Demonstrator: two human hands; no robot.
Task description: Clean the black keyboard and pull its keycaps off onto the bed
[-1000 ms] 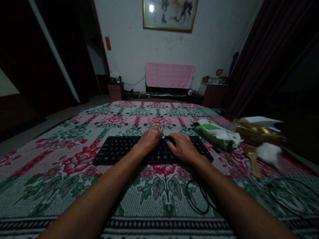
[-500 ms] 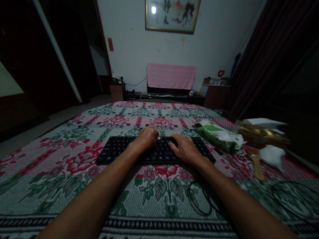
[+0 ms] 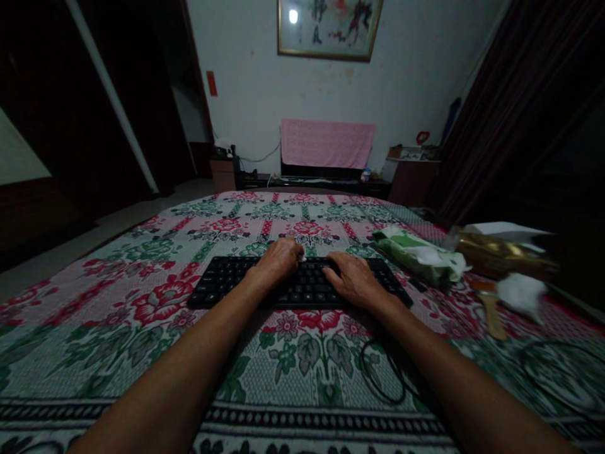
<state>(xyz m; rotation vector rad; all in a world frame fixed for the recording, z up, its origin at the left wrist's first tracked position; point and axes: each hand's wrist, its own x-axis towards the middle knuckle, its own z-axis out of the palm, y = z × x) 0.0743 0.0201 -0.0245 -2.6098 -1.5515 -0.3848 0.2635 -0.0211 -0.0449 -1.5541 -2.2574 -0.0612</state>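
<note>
1. Black keyboard point(image 3: 222, 284) lies flat on the floral bed cover point(image 3: 142, 328), straight ahead of the person, with both hands on it.
2. Left hand point(image 3: 280, 258) rests knuckles-up near the middle of the far key rows, fingers curled under. A small white scrap point(image 3: 301, 257) shows at its fingertips; I cannot tell whether it is gripped.
3. Right hand point(image 3: 352, 279) lies palm down on the keys just beside it, fingers loosely spread, holding nothing.
4. Green-and-white packet point(image 3: 416, 252) sits near the keyboard's right end, and a black cable point(image 3: 382, 372) loops beside the right forearm.

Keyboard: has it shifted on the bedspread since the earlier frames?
No. The keyboard keeps its place against the red flower on the bedspread; only the camera drifted.
</note>
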